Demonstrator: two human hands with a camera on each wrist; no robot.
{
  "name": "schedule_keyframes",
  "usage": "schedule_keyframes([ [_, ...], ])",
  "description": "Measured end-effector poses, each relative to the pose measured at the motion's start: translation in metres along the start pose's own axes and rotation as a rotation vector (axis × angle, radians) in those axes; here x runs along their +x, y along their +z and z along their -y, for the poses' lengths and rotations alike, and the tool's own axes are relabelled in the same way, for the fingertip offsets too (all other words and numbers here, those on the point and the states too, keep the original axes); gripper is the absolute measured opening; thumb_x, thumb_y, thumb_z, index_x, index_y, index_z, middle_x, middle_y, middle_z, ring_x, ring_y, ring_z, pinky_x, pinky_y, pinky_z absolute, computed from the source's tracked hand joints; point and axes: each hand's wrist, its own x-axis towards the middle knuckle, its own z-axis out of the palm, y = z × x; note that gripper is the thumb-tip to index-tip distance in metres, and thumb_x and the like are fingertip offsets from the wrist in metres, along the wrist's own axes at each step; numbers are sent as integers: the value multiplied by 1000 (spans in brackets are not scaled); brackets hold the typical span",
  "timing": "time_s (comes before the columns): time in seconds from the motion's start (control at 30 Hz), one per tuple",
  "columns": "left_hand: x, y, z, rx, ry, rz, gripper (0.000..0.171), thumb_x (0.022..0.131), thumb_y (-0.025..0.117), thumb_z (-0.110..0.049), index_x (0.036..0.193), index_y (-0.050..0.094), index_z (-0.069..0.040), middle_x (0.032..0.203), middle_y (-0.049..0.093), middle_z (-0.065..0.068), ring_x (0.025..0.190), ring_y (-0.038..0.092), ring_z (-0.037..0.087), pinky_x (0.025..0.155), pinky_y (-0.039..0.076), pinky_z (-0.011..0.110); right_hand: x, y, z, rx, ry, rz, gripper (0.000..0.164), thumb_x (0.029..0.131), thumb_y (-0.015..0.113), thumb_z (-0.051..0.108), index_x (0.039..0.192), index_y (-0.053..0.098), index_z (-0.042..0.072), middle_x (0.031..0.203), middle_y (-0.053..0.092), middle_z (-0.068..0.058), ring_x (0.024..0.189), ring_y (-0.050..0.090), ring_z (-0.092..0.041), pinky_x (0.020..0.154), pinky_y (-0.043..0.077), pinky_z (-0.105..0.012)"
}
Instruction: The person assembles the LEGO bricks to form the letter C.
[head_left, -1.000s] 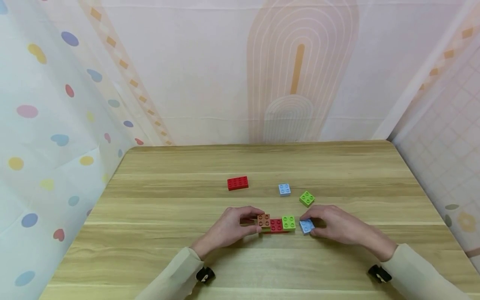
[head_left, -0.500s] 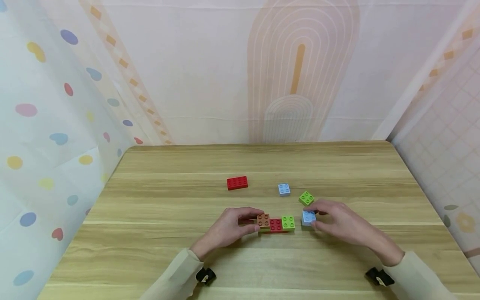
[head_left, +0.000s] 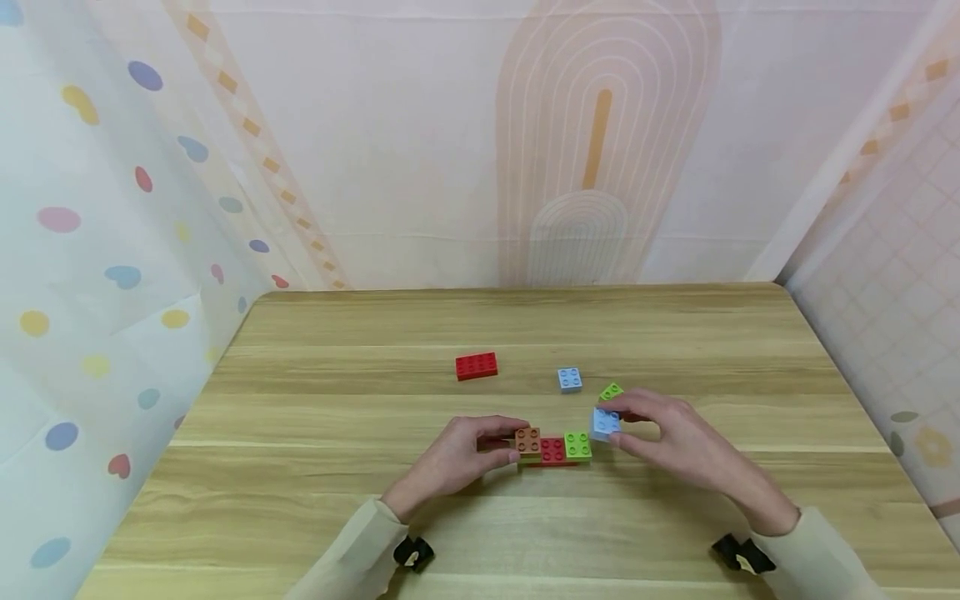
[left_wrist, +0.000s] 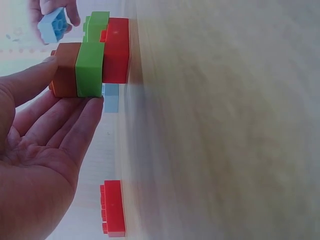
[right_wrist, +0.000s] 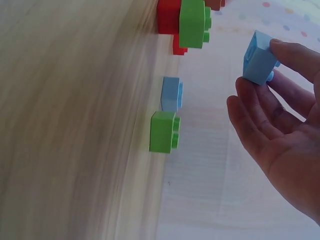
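Observation:
Between thumb and fingers, my left hand (head_left: 457, 454) grips the left end of a small brick build. A brown brick (left_wrist: 66, 70) sits there on a green brick (left_wrist: 90, 70), which stands on a long red brick (left_wrist: 116, 50). A second green brick (head_left: 577, 445) tops the build's right end, with red studs showing between. My right hand (head_left: 671, 433) pinches a light blue brick (right_wrist: 260, 57) by thumb and fingertips. It is held in the air, just right of and above the build, not touching it.
On the table (head_left: 337, 375) behind the build lie a loose red brick (head_left: 476, 366), another light blue brick (head_left: 569, 380) and a loose green brick (head_left: 611, 392). My right hand partly covers that green brick in the head view. A patterned cloth (head_left: 412, 167) hangs behind the table.
My right hand has lifted the light blue brick from low beside the build, first slightly right, then up and left toward the green brick on top. My left hand has stayed in place.

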Motion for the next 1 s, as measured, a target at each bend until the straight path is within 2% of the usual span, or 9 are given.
schedule_keyframes([
  [0.3,0,1,0,-46,-8,-5,34,93,71,-18,127,64,-17,124,66,-4,113,62,10,95,50,24,3,6,12,31,-60,-61,35,90,75,24,124,68,17,117,65,7,103,63,-13,86,56,-43],
  [0.43,0,2,0,-89,9,-11,32,93,71,-14,124,64,-14,121,67,0,113,63,15,95,51,26,5,8,16,64,-102,-71,35,89,76,21,122,68,18,115,65,10,102,62,-10,84,56,-42],
  [0.6,0,2,0,-108,20,-9,31,93,70,-12,123,64,-13,120,67,2,113,63,16,95,51,26,9,11,21,80,-146,-80,37,86,78,19,122,68,17,118,66,8,104,63,-11,86,56,-39],
  [0.77,0,2,-1,-116,27,-5,31,94,69,-12,124,63,-13,120,67,1,113,63,15,95,51,26,13,14,28,71,-138,-70,39,86,79,19,123,68,18,123,65,6,107,62,-12,89,55,-40],
  [1.0,0,2,0,-124,19,-5,32,93,70,-11,124,64,-15,120,66,-4,112,63,12,95,50,23,20,18,36,95,-116,-34,35,90,76,27,123,68,21,124,64,7,108,62,-10,89,54,-39],
])
